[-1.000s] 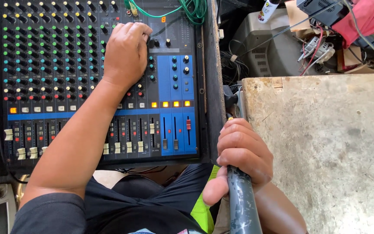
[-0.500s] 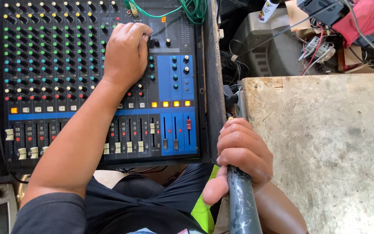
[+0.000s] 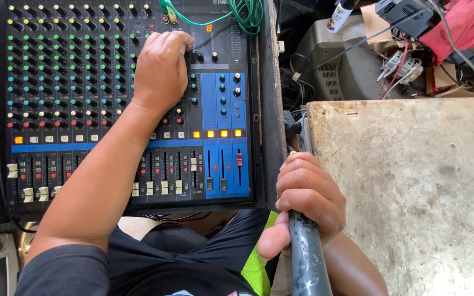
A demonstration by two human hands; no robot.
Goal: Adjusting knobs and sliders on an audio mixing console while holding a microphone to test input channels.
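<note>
The person's left hand (image 3: 160, 68) lies fingers-down on the knobs of the one audio mixer (image 3: 127, 104), its grip curled around a knob near the board's upper middle. The right hand (image 3: 307, 195) is clenched around one dark microphone handle (image 3: 307, 263), held upright beside the worn desk (image 3: 412, 192), leaving the left hand free for the knobs.

Just right of your right-hand fingers (image 3: 308, 186) stands the table (image 3: 412, 203), a worn, stained slab of pale stone-like grey with a chipped near-left corner. Its top shows only blotches and scratches. Beyond its far edge, well past your fingers, sits a heap of clutter: a grey box-like casing (image 3: 336, 71), tangled wires (image 3: 396, 60) and a pink cloth (image 3: 459, 24). What carries that heap is hidden. A black-edged case (image 3: 270, 109) stands between your two sets of fingers.
</note>
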